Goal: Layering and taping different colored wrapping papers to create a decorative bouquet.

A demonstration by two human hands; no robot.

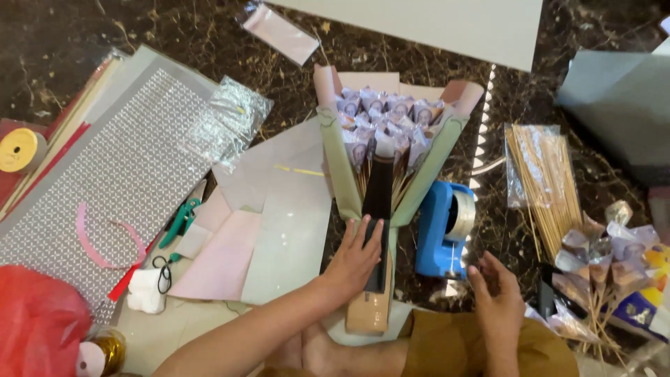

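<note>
A bouquet point(387, 122) of folded banknotes on sticks lies on the dark marble floor, wrapped in pink and green paper. A dark strip point(378, 185) runs down its front over the stems. My left hand point(356, 258) presses flat on the lower wrap and this strip, fingers spread. My right hand point(497, 297) hovers to the right, fingers loosely apart, just below a blue tape dispenser point(440, 227); whether a bit of clear tape is on its fingertips I cannot tell.
Wooden skewers in a clear bag point(541, 171) and more banknote sticks point(607, 258) lie at right. Left are patterned wrapping sheets point(118, 167), pink paper point(223, 255), green pliers point(179, 222), a yellow ribbon spool point(19, 149), a red bag point(35, 321).
</note>
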